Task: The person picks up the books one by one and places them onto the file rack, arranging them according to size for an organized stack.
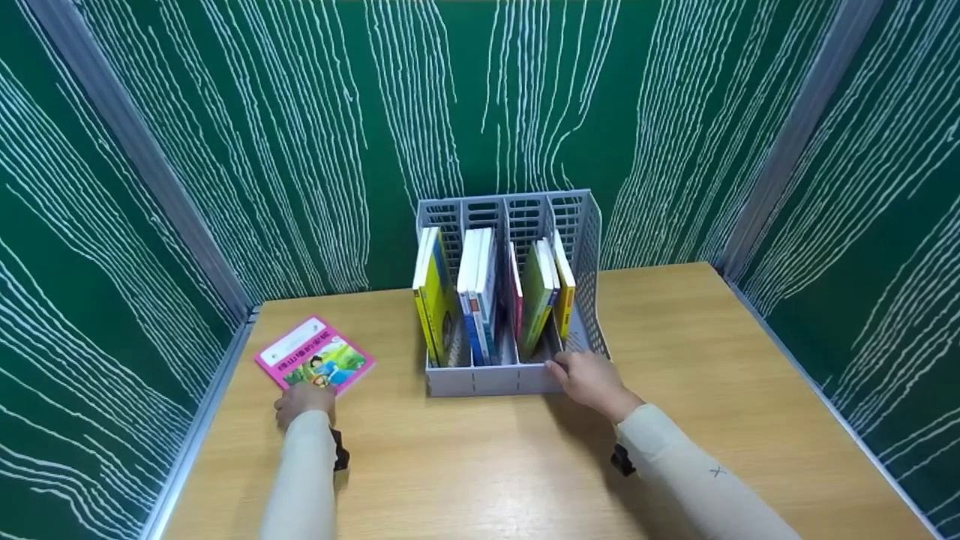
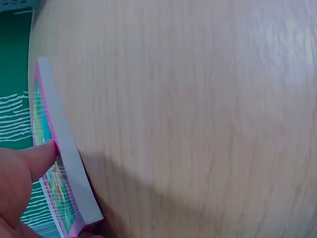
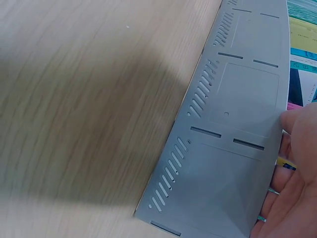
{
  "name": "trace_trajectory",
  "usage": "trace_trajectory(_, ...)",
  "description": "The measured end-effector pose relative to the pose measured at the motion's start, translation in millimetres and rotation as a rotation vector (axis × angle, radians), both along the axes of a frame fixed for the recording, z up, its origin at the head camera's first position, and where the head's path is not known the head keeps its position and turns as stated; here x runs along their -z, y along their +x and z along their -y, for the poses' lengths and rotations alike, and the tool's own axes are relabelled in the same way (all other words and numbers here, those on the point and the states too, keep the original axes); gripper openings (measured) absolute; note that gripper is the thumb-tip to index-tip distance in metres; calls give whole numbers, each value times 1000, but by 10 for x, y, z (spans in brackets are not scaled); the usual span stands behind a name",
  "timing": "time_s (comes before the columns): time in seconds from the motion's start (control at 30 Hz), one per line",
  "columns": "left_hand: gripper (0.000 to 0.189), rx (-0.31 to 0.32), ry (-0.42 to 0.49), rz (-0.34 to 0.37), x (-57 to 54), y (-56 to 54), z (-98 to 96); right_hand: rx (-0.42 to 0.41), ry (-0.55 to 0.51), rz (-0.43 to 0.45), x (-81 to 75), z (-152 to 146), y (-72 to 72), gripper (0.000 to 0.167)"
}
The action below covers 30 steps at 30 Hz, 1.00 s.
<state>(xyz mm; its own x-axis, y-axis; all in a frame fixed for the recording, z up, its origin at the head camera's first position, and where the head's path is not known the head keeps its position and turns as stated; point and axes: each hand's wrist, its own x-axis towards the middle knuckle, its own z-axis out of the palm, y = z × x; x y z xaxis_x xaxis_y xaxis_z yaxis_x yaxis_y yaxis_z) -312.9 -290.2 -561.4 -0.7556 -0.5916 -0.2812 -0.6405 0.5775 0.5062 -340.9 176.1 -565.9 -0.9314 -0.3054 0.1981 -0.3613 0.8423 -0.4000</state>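
A pink picture book lies at the left of the table, its illustrated cover up. My left hand holds its near edge, the thumb on the cover and a fingertip showing at the lower corner of the page block. A grey magazine rack with four side-by-side slots stands at the middle. My right hand grips the right part of its low front wall, with the thumb at the top edge and the other fingers over the inner side.
Inside the rack stand yellow books, white-and-blue books, a green book and a thin yellow book. The wooden table is bounded by green panels with white wavy lines and grey metal posts.
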Motion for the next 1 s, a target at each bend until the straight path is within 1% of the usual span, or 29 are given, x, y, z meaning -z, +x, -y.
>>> trace_trajectory(0.1,62,6,-14,10,-19,-14,-3,3,-9,23,-18,-4,9,32)
trace_trajectory(0.13,62,1,-7,13,-27,-18,-2,4,-13,29,-21,-5,11,32)
trace_trajectory(0.23,62,-10,35,28,73,-128,101,3,-18,34,-15,-7,13,31)
trace_trajectory(0.3,66,-39,137,15,144,-196,180,0,-16,22,-3,-5,14,32)
trace_trajectory(0.4,76,-99,298,-32,198,-244,238,-4,-14,5,13,-6,19,32)
trace_trajectory(0.43,81,-112,342,-45,217,-265,259,-4,-14,-2,15,-4,22,32)
trace_trajectory(0.47,86,-110,357,-53,265,-304,296,-3,-12,-12,15,-3,24,32)
trace_trajectory(0.5,90,-96,357,-48,272,-316,307,-2,-12,-19,15,-1,25,32)
trace_trajectory(0.53,91,-68,339,-35,282,-333,321,0,-9,-28,14,1,26,31)
trace_trajectory(0.6,94,-2,292,-2,304,-371,355,2,-8,-35,14,6,30,31)
trace_trajectory(0.67,95,70,234,30,355,-420,400,1,-6,-36,10,12,35,32)
trace_trajectory(0.7,96,91,238,45,346,-424,401,1,-6,-32,9,14,36,32)
trace_trajectory(0.73,97,109,239,56,373,-454,419,1,-5,-27,7,15,37,31)
trace_trajectory(0.8,97,128,253,63,346,-445,399,1,-3,-13,0,16,37,32)
trace_trajectory(0.83,95,123,267,58,322,-431,374,2,-2,-8,-6,15,37,33)
trace_trajectory(0.9,90,97,307,35,232,-371,300,2,0,2,-15,13,34,33)
trace_trajectory(0.97,79,69,334,3,136,-283,206,3,-1,14,-23,4,34,34)
trace_trajectory(1.0,73,57,339,-13,122,-259,183,2,-3,18,-27,1,36,34)
